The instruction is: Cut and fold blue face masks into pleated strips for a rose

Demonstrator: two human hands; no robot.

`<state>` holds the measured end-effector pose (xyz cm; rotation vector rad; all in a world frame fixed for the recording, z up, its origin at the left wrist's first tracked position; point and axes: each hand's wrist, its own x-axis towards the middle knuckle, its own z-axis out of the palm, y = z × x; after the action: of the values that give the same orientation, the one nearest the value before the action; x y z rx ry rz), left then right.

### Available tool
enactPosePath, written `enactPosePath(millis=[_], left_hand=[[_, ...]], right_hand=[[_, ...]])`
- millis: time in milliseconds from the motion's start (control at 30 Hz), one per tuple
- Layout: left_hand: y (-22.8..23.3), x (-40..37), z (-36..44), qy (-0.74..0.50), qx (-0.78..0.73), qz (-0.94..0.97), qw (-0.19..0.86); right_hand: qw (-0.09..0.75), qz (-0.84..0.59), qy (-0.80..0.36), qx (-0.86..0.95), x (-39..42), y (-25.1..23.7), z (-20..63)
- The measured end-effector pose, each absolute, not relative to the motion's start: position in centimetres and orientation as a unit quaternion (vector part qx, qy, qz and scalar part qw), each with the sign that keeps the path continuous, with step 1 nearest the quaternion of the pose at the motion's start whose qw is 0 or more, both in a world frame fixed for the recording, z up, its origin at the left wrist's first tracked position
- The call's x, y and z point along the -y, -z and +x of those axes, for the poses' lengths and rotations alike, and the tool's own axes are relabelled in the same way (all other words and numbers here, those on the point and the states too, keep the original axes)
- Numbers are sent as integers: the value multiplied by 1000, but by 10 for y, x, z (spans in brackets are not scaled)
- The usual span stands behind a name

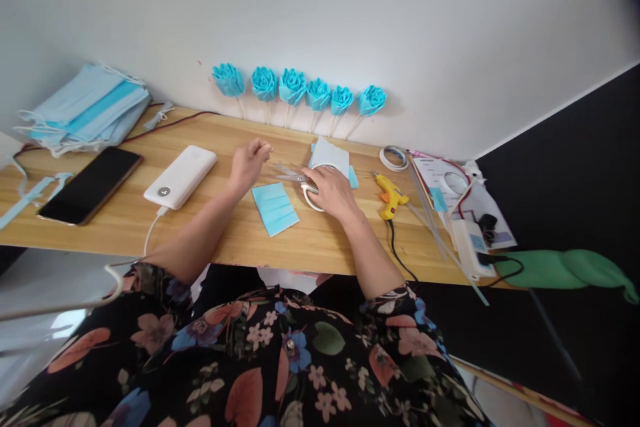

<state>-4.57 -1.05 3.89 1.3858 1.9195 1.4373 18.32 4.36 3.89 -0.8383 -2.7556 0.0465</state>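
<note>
Wooden tabletop: bears all items below; standing here, I find the surface flat.

White-handled scissors: lying at the centre of the tabletop, blades parted and pointing left. Judged stiff, fairly light, smooth at the loops. Proper hold is by the two handle loops; the blades are no place for fingers.

Right hand: palm down over the handles, fingers partly bent and touching them. Whether the fingers pass through the loops, or grip firmly, cannot be told from here.

Left hand: raised near the blade tips, fingers curled in with the tips almost meeting the thumb; no object visible in it.

Pleated blue mask piece: lying just below the blades, nearer the wearer, untouched. Judged very light, soft, apt to slide or crease; best pinched at an edge.

Pale mask piece: beyond the right hand, partly hidden; judged equally limp, best lifted by a corner.
</note>
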Motion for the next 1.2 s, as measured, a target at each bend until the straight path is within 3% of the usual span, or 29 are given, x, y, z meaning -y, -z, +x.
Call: enactPosePath(millis=[600,1200], left_hand=[[-34,11,-44,-389,-643,629,197],[-44,18,-39,-326,-700,599,213]], right_hand=[[129,-278,-14,952,-46,-37,184],[121,-282,11,952,-40,-39,181]])
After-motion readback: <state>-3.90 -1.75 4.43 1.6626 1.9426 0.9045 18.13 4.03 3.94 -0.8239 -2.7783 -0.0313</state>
